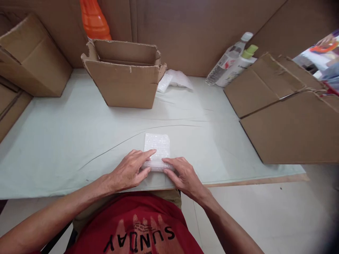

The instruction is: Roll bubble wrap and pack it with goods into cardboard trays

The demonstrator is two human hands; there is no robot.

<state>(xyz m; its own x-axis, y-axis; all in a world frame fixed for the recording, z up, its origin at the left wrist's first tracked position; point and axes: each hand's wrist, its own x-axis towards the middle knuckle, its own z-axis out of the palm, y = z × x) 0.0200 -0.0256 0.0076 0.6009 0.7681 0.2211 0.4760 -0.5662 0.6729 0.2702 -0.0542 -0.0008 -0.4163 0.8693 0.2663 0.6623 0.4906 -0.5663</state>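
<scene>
A small sheet of bubble wrap (158, 141) lies near the table's front edge, its near end thicker, as if folded or rolled. My left hand (132, 167) holds the left side of that near end, with the thumb at the front and the index finger stretched over the top. On the right side, my right hand (182, 173) grips the same end between thumb and fingers. Whether anything is inside the bubble wrap cannot be seen.
An open cardboard box (129, 84) stands beyond my hands, with more bubble wrap (176, 80) beside it. Other cardboard boxes (293, 130) (39, 60) flank the table. Behind are an orange bottle (95, 21), a clear bottle (227, 58) and a white green-capped bottle (238, 67).
</scene>
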